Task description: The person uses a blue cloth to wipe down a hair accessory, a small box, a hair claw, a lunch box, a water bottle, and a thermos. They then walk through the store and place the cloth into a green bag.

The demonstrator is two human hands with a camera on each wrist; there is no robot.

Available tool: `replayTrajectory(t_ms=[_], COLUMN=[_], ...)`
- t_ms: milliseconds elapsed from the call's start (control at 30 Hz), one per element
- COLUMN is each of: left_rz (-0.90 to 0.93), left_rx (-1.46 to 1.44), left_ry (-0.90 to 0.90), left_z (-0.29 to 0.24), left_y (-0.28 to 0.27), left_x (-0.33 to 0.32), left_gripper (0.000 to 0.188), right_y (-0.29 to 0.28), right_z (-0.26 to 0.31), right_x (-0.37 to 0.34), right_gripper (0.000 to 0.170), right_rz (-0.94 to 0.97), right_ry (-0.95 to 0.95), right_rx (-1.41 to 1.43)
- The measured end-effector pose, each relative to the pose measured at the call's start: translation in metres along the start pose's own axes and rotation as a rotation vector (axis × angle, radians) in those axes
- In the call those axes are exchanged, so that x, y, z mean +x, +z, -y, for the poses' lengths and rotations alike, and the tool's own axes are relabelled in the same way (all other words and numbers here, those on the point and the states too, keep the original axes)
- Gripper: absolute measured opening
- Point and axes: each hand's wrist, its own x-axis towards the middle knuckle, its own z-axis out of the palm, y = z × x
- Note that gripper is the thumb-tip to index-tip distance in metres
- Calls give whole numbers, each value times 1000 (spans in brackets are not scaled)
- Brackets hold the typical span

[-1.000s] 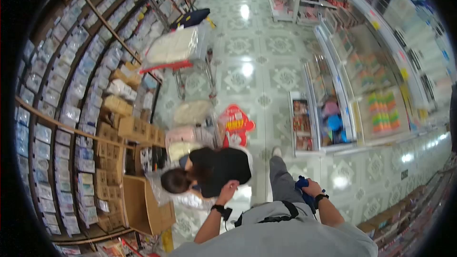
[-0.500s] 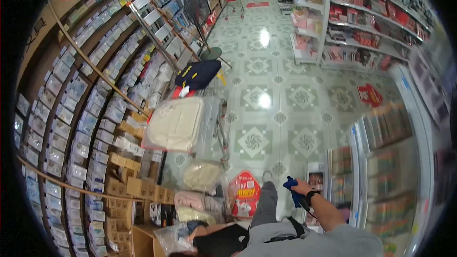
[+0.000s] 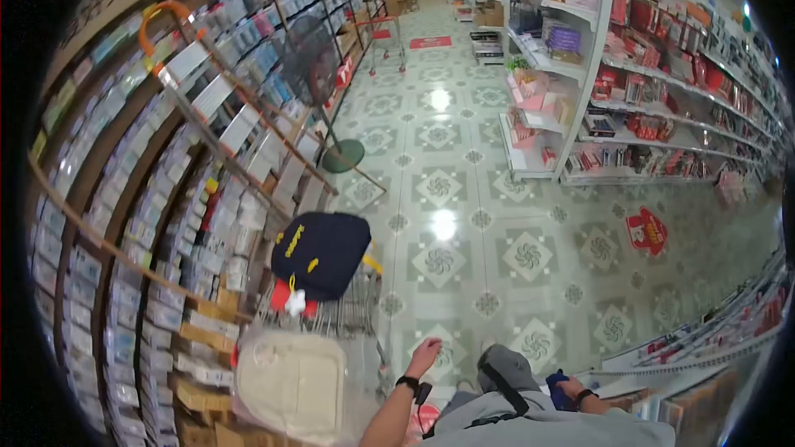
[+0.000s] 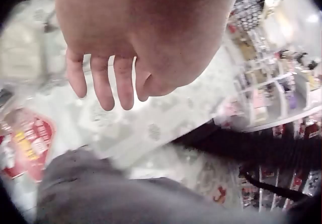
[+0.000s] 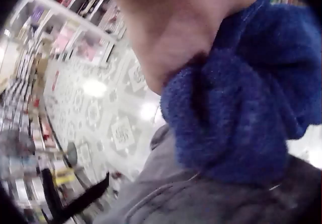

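My right hand (image 3: 570, 387) grips a bunched blue towel (image 5: 226, 118) at my right side; in the right wrist view its folds bulge out below the thumb side of the hand. My left hand (image 3: 426, 356) hangs in front of me over the tiled floor with nothing in it. Seen from the left wrist, its fingers (image 4: 103, 85) point loosely downward, slightly bent and apart. Nearest to that hand, on the left, is a cream backpack (image 3: 294, 385) wrapped in clear plastic.
A navy bag (image 3: 321, 255) lies on a shopping cart in the aisle's left. Beyond it stand a fan (image 3: 310, 62) and a stepladder (image 3: 211, 99) against stocked shelves. White shelves (image 3: 580, 74) line the right, with a low display rack at my lower right. Tiled floor (image 3: 439, 186) runs ahead.
I have walked forward along the aisle; the crouching person and the open carton have dropped out of the head view. My left hand has come back into sight, and the right still holds the towel.
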Motion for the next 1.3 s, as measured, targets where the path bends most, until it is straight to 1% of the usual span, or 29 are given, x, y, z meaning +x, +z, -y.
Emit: replayTrajectory(t_ms=[33,67,133,167,233,267,300,333,367,433,467,500,533,567,600,667,767,900,933,1000,1033,1067,1100,1133,1167,1200,1233,1267,1300], left_rz=[5,14,29,44,77,101,217,265,228,333,286,243,241,220,201,184,171,213,323,521,520,467,264,-70,-91,-108,-207,-179,-180], left_rx=[-107,-101,-105,-52,181,261,266,223,89,101,73,54,79,82,75,68,68,166,353,1096,1204,1133,638,107,262,201,194,23,-44], left_ry=[7,26,67,47,-51,-20,-185,-471,-633,-889,-679,-468,-759,-788,-784,-746,-698,-623,-480,147,208,72,-273,-477,-309,-269,-132,-113,-55], left_z=[-32,-46,-76,-73,-13,4,4,8,8,-19,37,21,7,-9,-22,-48,-76,-103,-106,-117,-124,-138,-156,-176,-215,-276,-325,-380,-434], left_y=[-8,-16,-24,-29,-47,-60,-77,-88,-99,-120,-134,-149,-142,-147,-154,-164,-183,-228,-244,-274,-282,-292,-298,-303,-316,-327,-334,-342,-348], left_x=[41,79,159,194,260,270,274,273,267,276,293,302,321,350,380,448,548,657,676,721,749,784,858,932,1002,1063,1117,1165,1207], left_gripper=[28,29,30,32,40,47,43,37,33,38,39,40,39,38,37,35,32,29,28,26,25,24,31,38,42,42,42,35,31], right_y=[-4,0,-13,-24,-35,-40,-47,-58,-68,-98,-99,-105,-118,-136,-151,-156,-193,-227,-236,-255,-269,-277,-274,-278,-278,-273,-278,-275,-282], right_z=[16,10,70,102,158,185,222,262,299,419,459,511,560,648,713,783,918,982,983,979,999,1007,966,966,958,928,955,965,978], right_x=[17,56,68,80,125,148,167,193,223,239,274,297,337,284,278,357,348,428,443,472,455,449,503,513,536,579,570,587,606], right_gripper=[64,64,71,74,76,75,71,70,68,62,59,58,57,52,50,57,52,53,55,56,58,57,57,61,66,65,63,61,61], right_rz=[16,-117,-31,13,-20,-130,-192,-70,55,2,-125,-119,108,-84,-16,-148,-66,-132,-111,-43,102,177,47,73,117,104,199,105,277], right_ry=[54,42,43,38,95,82,49,62,82,-89,-244,-260,-275,-335,-369,-502,-624,-489,-427,-363,-284,-207,-213,-134,-37,15,-80,8,7], right_rx=[-4,-117,-215,-270,-234,-242,-272,-159,-51,-298,-324,-283,-282,-299,-239,-184,51,-58,-125,-284,-302,-239,-261,-246,-233,-131,-284,-334,-267])
